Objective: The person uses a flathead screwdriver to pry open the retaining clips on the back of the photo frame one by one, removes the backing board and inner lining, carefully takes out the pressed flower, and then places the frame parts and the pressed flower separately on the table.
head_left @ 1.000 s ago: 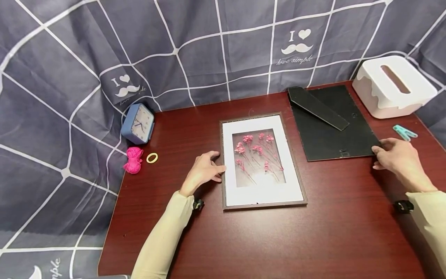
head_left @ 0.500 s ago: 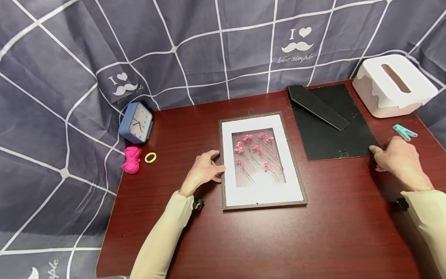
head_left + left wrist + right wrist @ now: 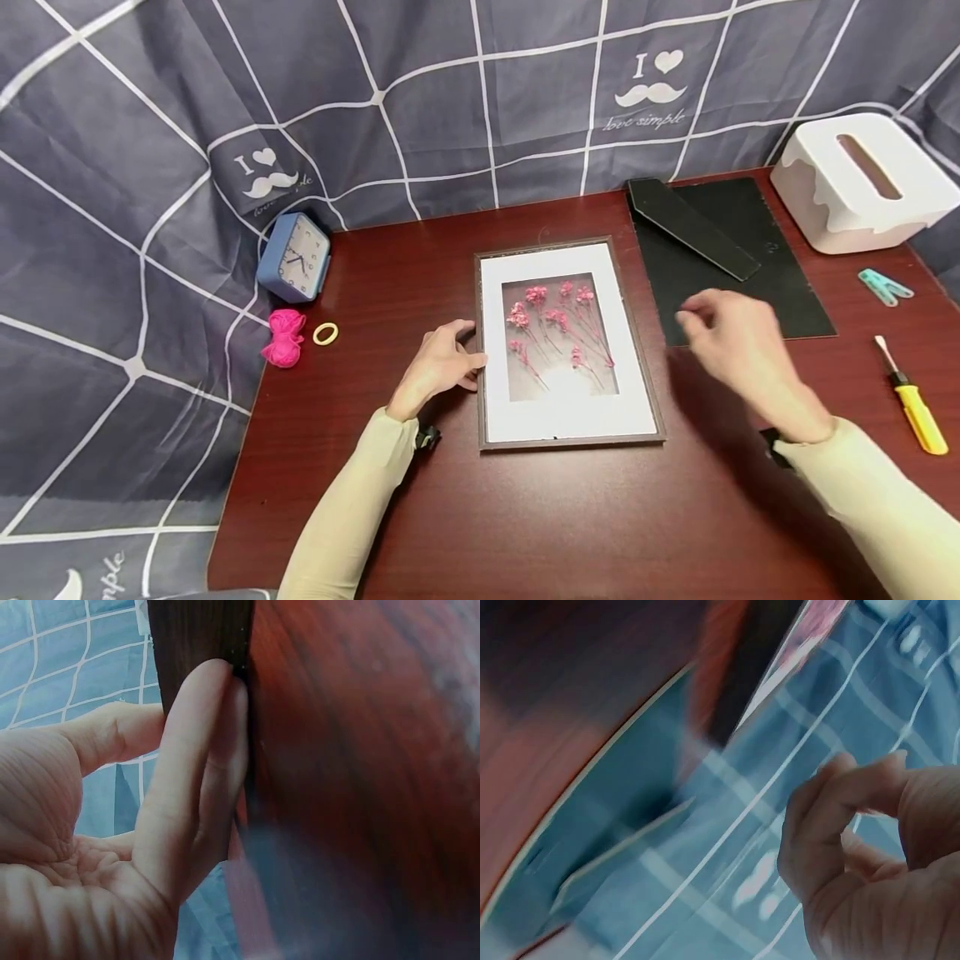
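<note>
Glossy dark-red wood-grain counter [image 3: 570, 517]; the picture frame [image 3: 567, 343] has a brown wooden rim and matt white paper mat; matt black backing board [image 3: 738, 258]; printed cloth backdrop [image 3: 420, 100]

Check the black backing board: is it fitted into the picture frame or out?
Out. The backing board lies flat on the table, right of the picture frame, whose mat and pink flowers show uncovered.

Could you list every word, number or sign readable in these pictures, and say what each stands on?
"I", a heart and a moustache, with "love simple" beneath: on the grey backdrop cloth.
The same motif on the cloth further left: its script line is too creased to read.
"...ple": cloth, bottom left corner, cut off.
Blue clock: numerals too small to read.
</note>
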### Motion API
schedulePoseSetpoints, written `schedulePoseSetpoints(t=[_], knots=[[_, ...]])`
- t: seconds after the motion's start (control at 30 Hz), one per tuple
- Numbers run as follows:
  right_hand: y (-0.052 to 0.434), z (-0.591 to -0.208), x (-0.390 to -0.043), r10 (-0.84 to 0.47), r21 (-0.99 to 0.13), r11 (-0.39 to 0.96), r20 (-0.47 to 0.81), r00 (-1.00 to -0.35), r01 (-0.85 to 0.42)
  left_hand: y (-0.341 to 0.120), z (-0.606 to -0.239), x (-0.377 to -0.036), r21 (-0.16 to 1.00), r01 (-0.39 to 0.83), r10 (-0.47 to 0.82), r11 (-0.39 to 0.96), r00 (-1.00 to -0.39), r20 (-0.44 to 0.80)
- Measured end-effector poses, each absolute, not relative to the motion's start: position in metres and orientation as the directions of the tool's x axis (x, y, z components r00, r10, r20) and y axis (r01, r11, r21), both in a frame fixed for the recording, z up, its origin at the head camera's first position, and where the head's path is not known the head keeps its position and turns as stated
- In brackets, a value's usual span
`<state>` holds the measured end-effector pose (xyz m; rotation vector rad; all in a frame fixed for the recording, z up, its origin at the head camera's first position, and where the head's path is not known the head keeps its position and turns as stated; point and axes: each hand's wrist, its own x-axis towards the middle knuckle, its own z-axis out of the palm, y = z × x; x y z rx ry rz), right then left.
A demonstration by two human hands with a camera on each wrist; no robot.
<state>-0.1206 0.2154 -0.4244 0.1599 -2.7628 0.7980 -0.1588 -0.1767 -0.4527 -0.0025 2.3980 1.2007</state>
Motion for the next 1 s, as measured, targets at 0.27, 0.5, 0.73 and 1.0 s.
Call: schedulePoseSetpoints(t=[0.27, 0.5, 0.73, 1.0], knots=[[0.152, -0.427, -0.146, -0.263, -0.454, 0.838, 0.148, -0.953, -0.302, -0.178, -0.456, -0.159, 0.770, -0.213, 0.191, 0.602, -0.897, -0.398], [0.131, -0.435, -0.167, -0.343, -0.441, 0.839, 0.029, -0.939, -0.320, -0.178, -0.457, -0.160, 0.763, -0.222, 0.178, 0.607, -0.898, -0.403], [0.127, -0.447, -0.179, -0.344, -0.469, 0.835, -0.036, -0.938, -0.288, -0.178, -0.457, -0.160, 0.762, -0.222, 0.177, 0.608, -0.898, -0.402], [0.128, -0.474, -0.199, -0.357, -0.444, 0.851, -0.094, -0.929, -0.282, -0.178, -0.457, -0.160, 0.773, -0.234, 0.178, 0.590, -0.896, -0.407]])
